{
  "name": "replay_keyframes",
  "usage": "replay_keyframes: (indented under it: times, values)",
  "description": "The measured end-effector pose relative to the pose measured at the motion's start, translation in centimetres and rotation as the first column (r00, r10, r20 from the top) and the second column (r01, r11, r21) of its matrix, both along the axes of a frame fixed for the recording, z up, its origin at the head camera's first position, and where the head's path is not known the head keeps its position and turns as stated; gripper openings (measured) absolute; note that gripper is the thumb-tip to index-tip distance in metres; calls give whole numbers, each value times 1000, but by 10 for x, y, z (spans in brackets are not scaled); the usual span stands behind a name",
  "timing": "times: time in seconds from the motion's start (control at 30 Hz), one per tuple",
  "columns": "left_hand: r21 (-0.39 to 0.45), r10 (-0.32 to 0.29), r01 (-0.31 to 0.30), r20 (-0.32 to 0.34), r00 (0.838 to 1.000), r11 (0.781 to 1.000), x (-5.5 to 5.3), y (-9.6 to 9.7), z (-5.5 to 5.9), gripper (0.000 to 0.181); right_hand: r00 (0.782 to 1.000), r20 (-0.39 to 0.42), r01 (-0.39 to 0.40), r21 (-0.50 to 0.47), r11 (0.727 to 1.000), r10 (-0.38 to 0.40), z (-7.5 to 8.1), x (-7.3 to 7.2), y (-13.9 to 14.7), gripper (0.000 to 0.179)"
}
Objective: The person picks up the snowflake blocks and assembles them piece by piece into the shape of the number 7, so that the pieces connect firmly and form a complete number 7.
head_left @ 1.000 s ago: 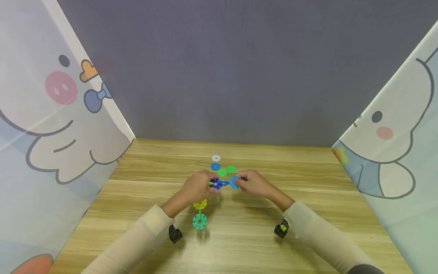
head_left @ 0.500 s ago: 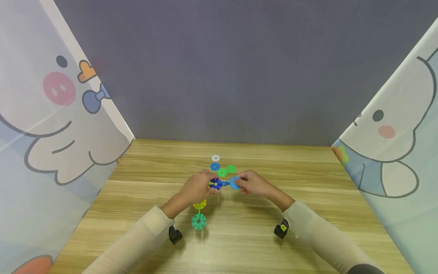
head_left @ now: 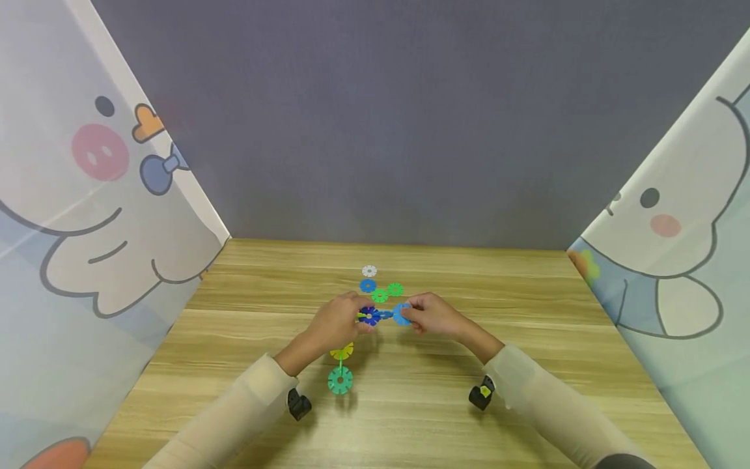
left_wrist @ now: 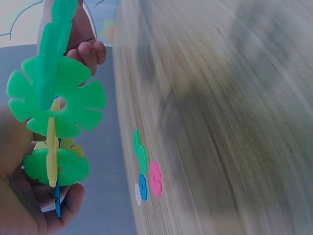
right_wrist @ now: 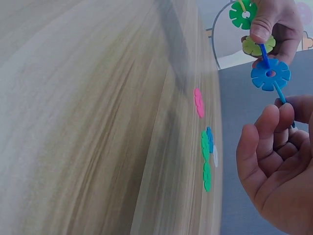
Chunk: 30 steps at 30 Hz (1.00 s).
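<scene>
A chain of notched plastic snowflake discs hangs between both hands over the table. My left hand [head_left: 338, 319] grips its middle, by the dark blue disc [head_left: 370, 316]; the fingers hide part of the joints. Toward me from that hand trail a yellow disc [head_left: 342, 351] and a teal disc [head_left: 340, 388], with a green disc [left_wrist: 76, 73] between them in the left wrist view. On the other side, my right hand [head_left: 435, 315] pinches a light blue disc [head_left: 400, 314] between thumb and fingers. This disc meets another blue disc [right_wrist: 283, 78], which joins the dark blue one.
On the wooden table [head_left: 445, 410], beyond the hands, lie a white disc [head_left: 364, 271], a blue disc [head_left: 363, 286] and two green discs [head_left: 395, 284]. A pink disc [left_wrist: 155, 179] lies near them in the left wrist view. A grey panel [head_left: 375, 130] stands behind.
Both hands stay nearly still, keeping their grips. The light blue disc and the chain's teal end have shifted only very slightly.
</scene>
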<state>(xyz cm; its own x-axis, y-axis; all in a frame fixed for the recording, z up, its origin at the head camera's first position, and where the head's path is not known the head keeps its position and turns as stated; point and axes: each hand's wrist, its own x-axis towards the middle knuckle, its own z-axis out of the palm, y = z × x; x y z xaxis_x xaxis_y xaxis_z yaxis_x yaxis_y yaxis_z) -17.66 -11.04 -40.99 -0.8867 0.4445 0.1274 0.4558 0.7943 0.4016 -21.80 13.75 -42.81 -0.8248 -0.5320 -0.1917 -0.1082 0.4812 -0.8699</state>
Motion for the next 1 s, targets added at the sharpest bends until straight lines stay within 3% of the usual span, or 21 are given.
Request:
replay_keyframes:
  times: [0.17, 0.37, 0.57, 0.67, 1.0]
  values:
    - [10, -8, 8, -12, 1000, 1000, 1, 0, 0, 47, 1000, 10, -6, -4, 1000, 6, -1, 0, -1, 29]
    - [27, -54, 56, -71, 996, 998, 2, 2, -3, 45, 997, 68, -18, -25, 1000, 20, -3, 0, -1, 29]
    - [43, -96, 102, -114, 989, 994, 4, 2, -8, 47, 989, 148, 16, -78, 997, -5, -2, 2, -2, 25]
    - [42, -85, 91, -139, 987, 995, 5, 3, -9, 48, 986, 163, 40, -88, 995, -25, 0, 4, -5, 24]
    - [-101, -66, 45, -215, 974, 994, 10, 14, -3, 47, 976, 199, 112, -119, 987, -87, 2, 9, -6, 23]
